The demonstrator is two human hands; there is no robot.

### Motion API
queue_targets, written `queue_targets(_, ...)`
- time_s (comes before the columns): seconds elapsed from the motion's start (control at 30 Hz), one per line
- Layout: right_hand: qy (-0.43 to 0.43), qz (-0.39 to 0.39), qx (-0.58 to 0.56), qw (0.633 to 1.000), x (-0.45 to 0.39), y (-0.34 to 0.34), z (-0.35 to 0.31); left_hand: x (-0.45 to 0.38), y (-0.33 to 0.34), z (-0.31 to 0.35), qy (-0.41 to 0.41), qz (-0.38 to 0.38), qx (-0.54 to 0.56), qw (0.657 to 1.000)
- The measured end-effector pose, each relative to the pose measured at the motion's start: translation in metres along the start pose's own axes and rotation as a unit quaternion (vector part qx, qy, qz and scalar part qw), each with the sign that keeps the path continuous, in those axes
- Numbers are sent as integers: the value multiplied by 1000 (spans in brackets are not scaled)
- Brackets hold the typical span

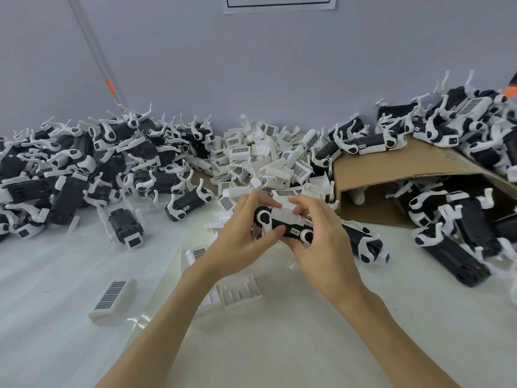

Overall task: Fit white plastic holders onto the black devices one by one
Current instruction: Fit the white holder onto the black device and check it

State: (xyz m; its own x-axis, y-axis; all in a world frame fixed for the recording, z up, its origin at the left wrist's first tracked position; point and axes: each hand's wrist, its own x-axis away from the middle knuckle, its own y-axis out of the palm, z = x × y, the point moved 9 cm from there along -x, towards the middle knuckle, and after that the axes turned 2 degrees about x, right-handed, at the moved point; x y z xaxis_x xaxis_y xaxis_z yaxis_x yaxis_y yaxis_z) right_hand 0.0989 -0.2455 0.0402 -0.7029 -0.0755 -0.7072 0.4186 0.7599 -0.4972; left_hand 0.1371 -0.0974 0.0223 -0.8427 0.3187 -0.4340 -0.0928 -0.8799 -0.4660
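White tabletop (70, 289) runs to a pale lilac wall (279, 65) at the far side; a paper sheet with a black border (279, 4) is stuck high on it, and a thin pole with an orange band (109, 89) leans down on the left. Far left: big heap of black box-shaped devices with white curved arms (84, 163), holders on many of them. Far right: a second heap of the same black devices (461, 130), partly on top of a flattened brown cardboard box (391, 169), with more under and beside its flap. Far centre, between the heaps: pile of loose white plastic holders with barcode labels (265, 158). Near left on the table: a single white ribbed holder with a grid label (113, 299) lying apart; another loose white holder, open side up (240, 291), sits just under the left forearm. Centre, held above the table just near of the holder pile: one black device with white round end caps (282, 225), with a white plastic holder (285, 212) on its top face. Left hand (240, 233) grips the device's left end, fingers curled over the top and thumb underneath. Right hand (316, 236) grips the right end, index finger and thumb pinching the holder's edge.
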Motion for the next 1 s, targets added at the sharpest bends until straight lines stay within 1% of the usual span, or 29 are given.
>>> queue_targets(0.1,14,4,20,1000,-1,-2,3,-1,0,1,-5,7,1,1000)
queue_targets(0.2,1,2,19,1000,0,2,2,-1,-2,2,-5,6,-7,1000)
queue_targets(0.27,22,-27,-35,999,0,9,8,-1,-4,4,1,3,-5,1000)
queue_targets(0.3,55,-60,-98,992,0,15,15,0,-4,6,8,3,-5,1000)
queue_targets(0.33,102,-98,-177,974,2,21,20,0,-6,8,17,5,-6,1000)
queue_targets(0.37,155,-127,-257,945,4,27,25,1,-7,12,28,8,-5,1000)
queue_targets(0.4,206,-141,-326,912,6,31,31,1,-8,15,42,11,-4,999)
queue_targets(0.47,275,-148,-408,858,8,32,42,2,-9,24,75,17,-3,997)
queue_targets(0.57,304,-224,-483,790,14,38,39,5,-8,35,115,23,-15,993)
queue_targets(0.6,307,-239,-504,771,15,39,37,6,-8,38,126,27,-25,991)
queue_targets(0.63,305,-236,-518,764,14,38,36,7,-8,40,136,34,-40,989)
queue_targets(0.67,296,-217,-521,771,11,36,39,7,-8,41,143,44,-57,987)
queue_targets(0.7,281,-189,-503,795,7,31,43,6,-10,40,139,57,-70,986)
queue_targets(0.73,254,-158,-454,839,1,24,46,5,-12,37,120,73,-74,987)
queue_targets(0.77,214,-127,-378,892,-4,16,46,4,-16,31,87,89,-68,990)
queue_targets(0.8,167,-102,-293,936,-7,9,44,3,-19,25,52,99,-59,992)
queue_targets(0.83,120,-78,-219,965,-8,4,39,2,-22,19,23,102,-50,993)
queue_targets(0.87,81,-55,-164,982,-7,0,34,1,-22,14,2,96,-37,995)
queue_targets(0.9,49,-32,-123,991,-7,-3,30,1,-23,11,-10,85,-17,996)
queue_targets(1.0,-14,25,-51,998,-5,-9,24,0,-27,14,2,78,22,997)
